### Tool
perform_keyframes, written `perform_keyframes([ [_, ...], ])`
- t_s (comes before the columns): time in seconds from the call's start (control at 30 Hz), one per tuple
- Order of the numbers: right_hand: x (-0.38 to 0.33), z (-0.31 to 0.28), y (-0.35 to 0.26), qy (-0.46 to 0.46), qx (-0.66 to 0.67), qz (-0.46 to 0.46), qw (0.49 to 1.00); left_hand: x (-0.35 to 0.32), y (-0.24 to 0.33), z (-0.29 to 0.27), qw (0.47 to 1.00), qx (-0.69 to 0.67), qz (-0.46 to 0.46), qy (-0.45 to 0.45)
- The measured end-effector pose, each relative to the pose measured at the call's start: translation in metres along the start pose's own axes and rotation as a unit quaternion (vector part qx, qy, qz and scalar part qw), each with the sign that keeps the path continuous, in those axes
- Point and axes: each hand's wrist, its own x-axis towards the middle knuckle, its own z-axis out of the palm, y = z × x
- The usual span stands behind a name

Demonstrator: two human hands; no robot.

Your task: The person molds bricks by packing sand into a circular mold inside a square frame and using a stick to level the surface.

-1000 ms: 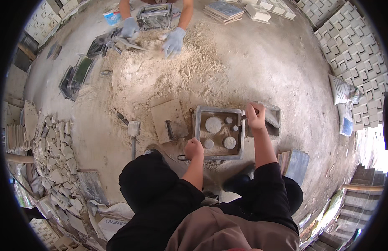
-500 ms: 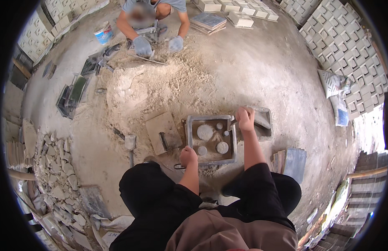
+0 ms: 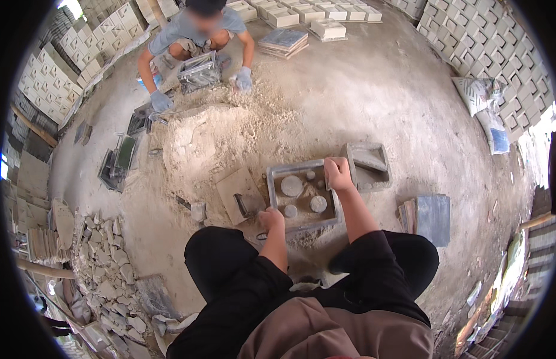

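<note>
A grey rectangular mould frame (image 3: 318, 224) lies on the floor before me, holding sandy-grey material with several round discs (image 3: 291, 186) of different sizes. My left hand (image 3: 270, 220) is closed at its lower left corner, beside a small dark wire loop (image 3: 261, 236). At the upper part of the right wall, my right hand (image 3: 339, 173) is curled into a fist around the rim or a handle there; the fingers hide which. Just right of that hand stands a second grey tray (image 3: 382, 176) with a slanting flat piece (image 3: 369, 160) inside.
A square board (image 3: 230, 185) with a dark handle lies left of the mould. Beyond it spreads a heap of pale powder (image 3: 200, 128). A co-worker in grey gloves (image 3: 161, 102) crouches behind a metal box frame (image 3: 200, 73). Stacked plates (image 3: 433, 220) stand right; broken chunks (image 3: 104, 263) lie left.
The view has shifted slightly. The mould now sits a little turned, and my right hand is closer to its wall, exposing the second tray. The co-worker's gloved hand has moved left.
</note>
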Motion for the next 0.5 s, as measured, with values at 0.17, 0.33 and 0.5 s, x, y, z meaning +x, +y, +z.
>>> perform_keyframes([
  [0.17,-0.013,-0.006,-0.002,0.016,-0.026,0.027,0.999,-0.019,0.013,0.001,0.999,-0.001,0.037,0.028],
  [0.33,-0.033,-0.033,-0.012,0.029,0.078,0.052,0.995,-0.032,0.013,0.003,0.994,0.061,0.059,-0.070],
  [0.5,-0.058,-0.035,-0.017,-0.005,0.099,0.032,0.995,-0.019,0.016,-0.001,0.989,0.063,0.044,-0.130],
])
